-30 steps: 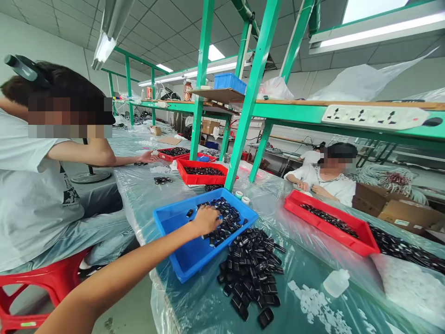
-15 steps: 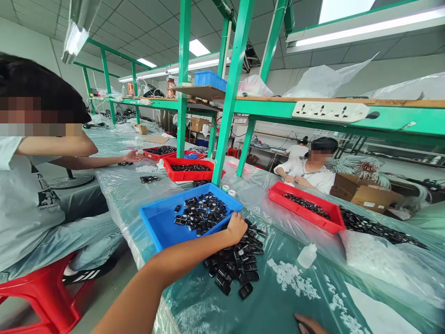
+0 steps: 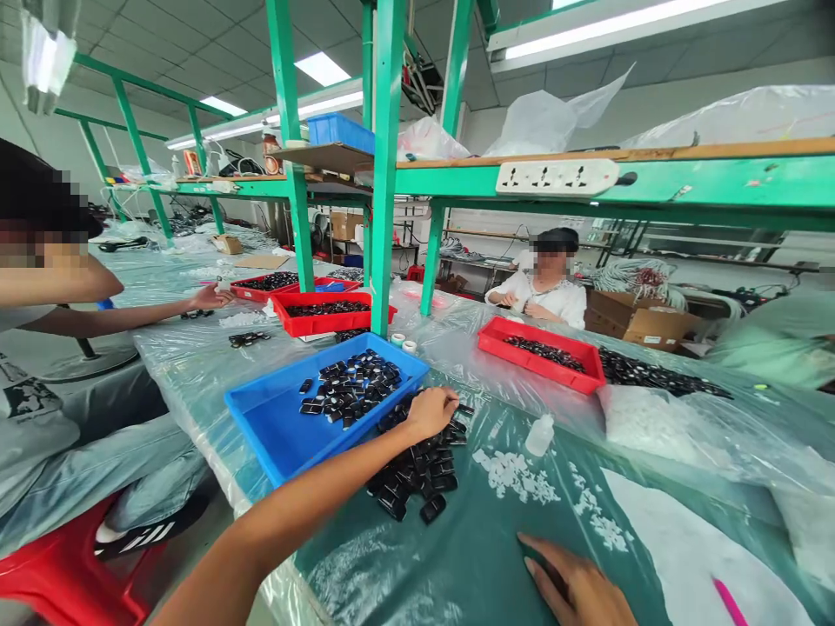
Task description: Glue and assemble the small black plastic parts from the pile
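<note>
Under the left hand [image 3: 431, 411]: black parts [image 3: 408, 480]; fingers curled, hold unclear (its back hides it).
Blue tray [image 3: 264, 428], left of that hand: just vacated; work seems shifted to those parts.
Right hand [image 3: 580, 584]: newly in view, making 2; grip unclear.

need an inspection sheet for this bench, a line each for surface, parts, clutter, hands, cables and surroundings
Surface: green tabletop under wrinkled clear plastic.
Job's things: blue tray holding loose black parts; a pile of similar parts beside it.
Clutter: small white pieces and a white bottle right of the pile; a pink stick-like item lower right.
Hands: left hand at the pile; right hand low in view; grip unclear for both.
Cables: pale cable-like coils in the background.
Surroundings: green frame with a power strip; co-workers at left and across the table.
</note>
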Action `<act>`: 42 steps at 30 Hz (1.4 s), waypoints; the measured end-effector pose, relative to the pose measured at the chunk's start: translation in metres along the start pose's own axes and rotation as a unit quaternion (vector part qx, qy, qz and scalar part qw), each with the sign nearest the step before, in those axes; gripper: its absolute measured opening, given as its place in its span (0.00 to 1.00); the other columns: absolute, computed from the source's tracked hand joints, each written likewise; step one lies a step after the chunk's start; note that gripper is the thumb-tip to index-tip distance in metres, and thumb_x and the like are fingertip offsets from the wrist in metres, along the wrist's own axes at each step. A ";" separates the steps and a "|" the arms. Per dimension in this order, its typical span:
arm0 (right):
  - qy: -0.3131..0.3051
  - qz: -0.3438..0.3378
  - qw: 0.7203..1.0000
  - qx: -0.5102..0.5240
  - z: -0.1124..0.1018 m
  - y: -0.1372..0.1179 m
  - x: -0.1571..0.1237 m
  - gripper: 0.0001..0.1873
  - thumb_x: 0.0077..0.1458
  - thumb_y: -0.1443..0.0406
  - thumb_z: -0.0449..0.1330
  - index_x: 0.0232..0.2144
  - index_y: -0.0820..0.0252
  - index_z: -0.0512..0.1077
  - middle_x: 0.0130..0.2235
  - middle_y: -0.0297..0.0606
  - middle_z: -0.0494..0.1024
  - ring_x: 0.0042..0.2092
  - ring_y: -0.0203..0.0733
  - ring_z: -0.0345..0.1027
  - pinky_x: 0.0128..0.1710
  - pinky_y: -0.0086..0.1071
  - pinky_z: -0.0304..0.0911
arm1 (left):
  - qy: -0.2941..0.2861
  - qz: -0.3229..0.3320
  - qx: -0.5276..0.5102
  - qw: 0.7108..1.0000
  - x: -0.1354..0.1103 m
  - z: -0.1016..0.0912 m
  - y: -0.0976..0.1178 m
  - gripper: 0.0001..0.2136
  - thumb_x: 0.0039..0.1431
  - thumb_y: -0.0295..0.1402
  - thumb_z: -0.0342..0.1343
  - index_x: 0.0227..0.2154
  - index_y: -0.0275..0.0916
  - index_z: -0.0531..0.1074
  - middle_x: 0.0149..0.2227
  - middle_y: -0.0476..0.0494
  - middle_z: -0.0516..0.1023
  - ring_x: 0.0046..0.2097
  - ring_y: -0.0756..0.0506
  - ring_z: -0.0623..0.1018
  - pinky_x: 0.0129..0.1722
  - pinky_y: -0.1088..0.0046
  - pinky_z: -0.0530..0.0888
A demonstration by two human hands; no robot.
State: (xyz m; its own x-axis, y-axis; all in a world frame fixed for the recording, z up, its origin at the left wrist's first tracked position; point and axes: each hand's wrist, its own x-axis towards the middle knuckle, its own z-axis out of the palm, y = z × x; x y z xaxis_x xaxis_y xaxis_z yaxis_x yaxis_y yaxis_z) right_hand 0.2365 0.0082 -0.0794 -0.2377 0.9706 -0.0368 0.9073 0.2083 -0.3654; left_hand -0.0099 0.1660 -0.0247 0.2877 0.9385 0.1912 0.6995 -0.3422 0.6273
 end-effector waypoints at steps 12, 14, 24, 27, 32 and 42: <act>0.050 -0.047 0.997 0.035 -0.008 -0.010 -0.010 0.19 0.62 0.61 0.45 0.49 0.52 0.71 0.49 0.32 0.74 0.49 0.42 0.68 0.49 0.36 0.61 | -0.130 0.009 -0.411 0.902 -0.055 0.018 0.073 0.26 0.54 0.49 0.54 0.47 0.31 0.70 0.29 0.42 0.77 0.24 0.51 0.74 0.25 0.77 0.69; 0.045 -0.041 0.997 0.037 -0.006 -0.008 -0.010 0.19 0.61 0.60 0.45 0.50 0.52 0.70 0.49 0.32 0.74 0.49 0.42 0.68 0.49 0.36 0.61 | -0.147 -0.013 -0.469 0.871 -0.058 0.016 0.078 0.26 0.51 0.47 0.58 0.46 0.31 0.72 0.29 0.42 0.77 0.24 0.51 0.74 0.26 0.76 0.70; 0.040 -0.039 0.998 0.035 -0.003 -0.004 -0.009 0.19 0.62 0.59 0.45 0.50 0.50 0.70 0.50 0.31 0.74 0.50 0.42 0.67 0.49 0.37 0.60 | -0.184 -0.070 -0.543 0.817 -0.064 0.026 0.075 0.27 0.48 0.41 0.63 0.49 0.30 0.71 0.32 0.42 0.75 0.24 0.54 0.72 0.29 0.77 0.70; 0.042 -0.037 0.998 0.042 -0.004 -0.004 -0.009 0.19 0.62 0.58 0.46 0.50 0.49 0.69 0.49 0.30 0.74 0.49 0.42 0.68 0.49 0.37 0.60 | -0.162 -0.049 -0.521 0.837 -0.067 0.038 0.069 0.23 0.47 0.41 0.64 0.43 0.30 0.74 0.34 0.41 0.74 0.23 0.56 0.68 0.27 0.78 0.68; 0.044 -0.038 0.997 0.053 -0.003 -0.003 -0.008 0.18 0.62 0.58 0.46 0.50 0.48 0.69 0.49 0.29 0.74 0.49 0.41 0.68 0.49 0.37 0.60 | -0.056 0.043 -0.408 0.910 -0.077 0.055 0.062 0.13 0.46 0.37 0.64 0.30 0.32 0.71 0.32 0.47 0.71 0.23 0.57 0.65 0.21 0.81 0.63; 0.027 -0.025 0.998 0.053 -0.001 0.000 -0.005 0.19 0.62 0.58 0.46 0.52 0.46 0.68 0.49 0.28 0.74 0.48 0.40 0.69 0.47 0.36 0.61 | -0.175 -0.081 -0.490 0.850 -0.073 0.059 0.049 0.25 0.48 0.49 0.60 0.40 0.31 0.68 0.28 0.44 0.74 0.21 0.52 0.73 0.22 0.78 0.70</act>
State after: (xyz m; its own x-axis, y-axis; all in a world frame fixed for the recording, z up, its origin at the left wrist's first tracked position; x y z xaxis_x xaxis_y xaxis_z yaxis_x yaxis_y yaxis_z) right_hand 0.2378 0.0034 -0.0779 -0.2604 0.9649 0.0339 0.8524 0.2462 -0.4613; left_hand 0.0417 0.0781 -0.0525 0.5359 0.8400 -0.0853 -0.0829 0.1529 0.9848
